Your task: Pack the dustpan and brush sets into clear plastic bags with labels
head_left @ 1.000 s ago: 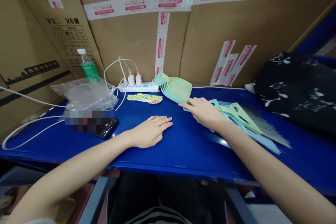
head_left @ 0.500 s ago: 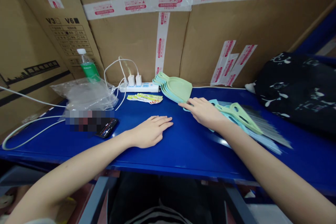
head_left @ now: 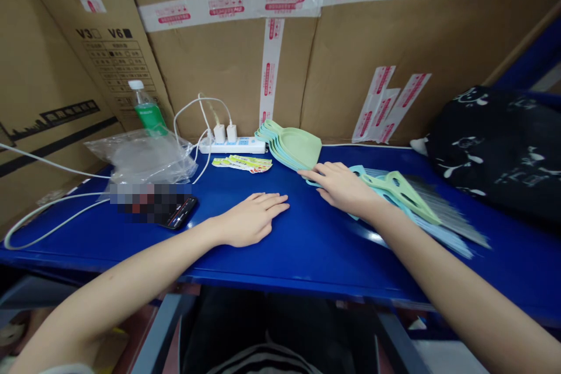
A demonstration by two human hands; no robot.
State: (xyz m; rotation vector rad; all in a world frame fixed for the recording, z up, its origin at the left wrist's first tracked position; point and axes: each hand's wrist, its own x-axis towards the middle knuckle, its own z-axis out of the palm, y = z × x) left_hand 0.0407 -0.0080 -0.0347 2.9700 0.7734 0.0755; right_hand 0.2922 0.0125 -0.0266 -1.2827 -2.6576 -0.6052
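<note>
My left hand (head_left: 249,221) lies flat on the blue table, palm down with its fingers stretched out, holding nothing. Palm down too, my right hand (head_left: 339,187) rests with its fingers extended over the handle ends of several brushes. Those small brushes have light blue and green heads (head_left: 414,198) with pale and grey bristles pointing right; the hand and forearm hide part of them. Just beyond the right fingertips sits a stack of dustpans (head_left: 300,149), a green one on top and light blue ones below. I cannot tell whether the fingers touch the stack.
A white power strip (head_left: 258,145) with plugged chargers stands along the cardboard wall (head_left: 219,58). Green-white labels (head_left: 243,163) lie before it. On the left are a bottle (head_left: 149,111), a clear plastic bag (head_left: 144,158) and a phone (head_left: 182,213). A black patterned bag (head_left: 495,152) lies on the right.
The right hand has barely shifted, its thumb now showing a little more below the fingers. The left hand, dustpans and brushes stay where they were.
</note>
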